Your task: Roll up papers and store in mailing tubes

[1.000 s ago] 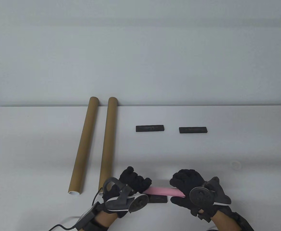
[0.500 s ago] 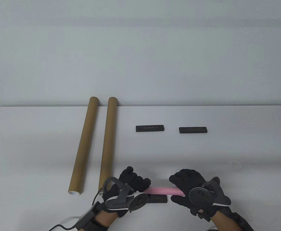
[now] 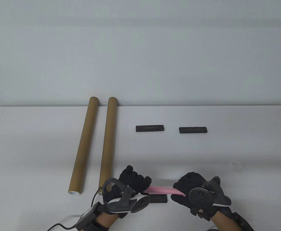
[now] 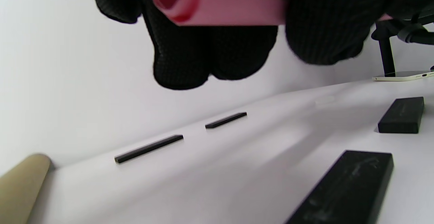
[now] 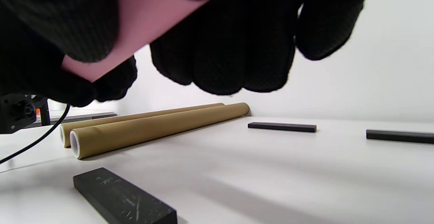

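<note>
A rolled pink paper (image 3: 163,190) is held above the table near its front edge, between both hands. My left hand (image 3: 135,184) grips its left end; the roll's open end shows in the left wrist view (image 4: 220,3). My right hand (image 3: 190,186) grips its right end, seen in the right wrist view (image 5: 142,20). Two brown mailing tubes (image 3: 82,146) (image 3: 108,142) lie side by side at the left, running front to back, with their white-rimmed open ends (image 5: 73,144) toward me.
Two black flat bars (image 3: 150,128) (image 3: 193,130) lie at mid-table. Another black bar (image 3: 157,198) lies under the roll near the front edge, and one more (image 4: 401,115) shows in the left wrist view. A black cable (image 3: 58,225) trails from my left wrist.
My right hand has shifted a little to the right and down along the roll, and the roll looks thinner and slightly tilted. My left hand has turned slightly.
</note>
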{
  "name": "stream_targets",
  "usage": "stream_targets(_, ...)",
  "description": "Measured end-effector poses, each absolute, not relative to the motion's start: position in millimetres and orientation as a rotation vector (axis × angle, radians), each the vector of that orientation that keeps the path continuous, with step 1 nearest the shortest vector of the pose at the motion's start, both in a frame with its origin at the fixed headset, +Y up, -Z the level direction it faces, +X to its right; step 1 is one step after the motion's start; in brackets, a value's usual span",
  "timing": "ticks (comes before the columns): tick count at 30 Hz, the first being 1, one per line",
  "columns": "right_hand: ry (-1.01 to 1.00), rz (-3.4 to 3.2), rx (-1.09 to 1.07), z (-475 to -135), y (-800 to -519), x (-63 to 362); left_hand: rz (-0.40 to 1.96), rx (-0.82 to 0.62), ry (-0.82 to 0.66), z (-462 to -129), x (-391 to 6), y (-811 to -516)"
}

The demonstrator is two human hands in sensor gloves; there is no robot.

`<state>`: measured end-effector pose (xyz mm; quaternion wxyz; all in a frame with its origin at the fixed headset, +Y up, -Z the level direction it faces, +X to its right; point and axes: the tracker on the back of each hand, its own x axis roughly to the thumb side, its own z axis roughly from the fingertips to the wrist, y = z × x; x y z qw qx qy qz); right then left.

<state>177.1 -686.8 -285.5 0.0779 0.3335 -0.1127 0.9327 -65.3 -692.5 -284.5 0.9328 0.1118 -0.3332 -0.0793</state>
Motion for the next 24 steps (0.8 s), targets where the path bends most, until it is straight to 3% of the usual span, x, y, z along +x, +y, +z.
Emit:
stream_targets(4, -0.414, 2.691, 0.880, -286.5, -681.2, 188.3, -0.006, 0.124, -0.628, -293.6, -72.8, -696.1)
stream_targets(6, -0.503, 2.535, 0.696, -290.7, -673.6, 207.2, 0.070, 0.132, -0.587, -297.1, -80.0, -693.0)
stream_targets(9, -0.485, 2.330, 0.548, -298.6, -668.4, 232.7, 0.206, 0.129, -0.555, -300.3, -87.6, -685.7)
stream_targets(14, -0.083, 2.099, 0.701, -307.9, -691.2, 216.2, 0.371, 0.016, -0.639, -300.0, -82.4, -688.4)
stream_targets(19, 0.146, 1.773, 0.743, -304.3, -706.1, 185.0, 0.363, -0.026, -0.714, -289.3, -68.5, -691.9)
stream_targets(22, 0.176, 1.658, 0.751, -304.3, -701.5, 183.8, 0.326, -0.028, -0.722, -287.3, -68.2, -691.7)
stream_targets(24, 0.074, 1.735, 0.697, -303.0, -694.1, 191.8, 0.296, -0.009, -0.705, -289.2, -71.6, -690.4)
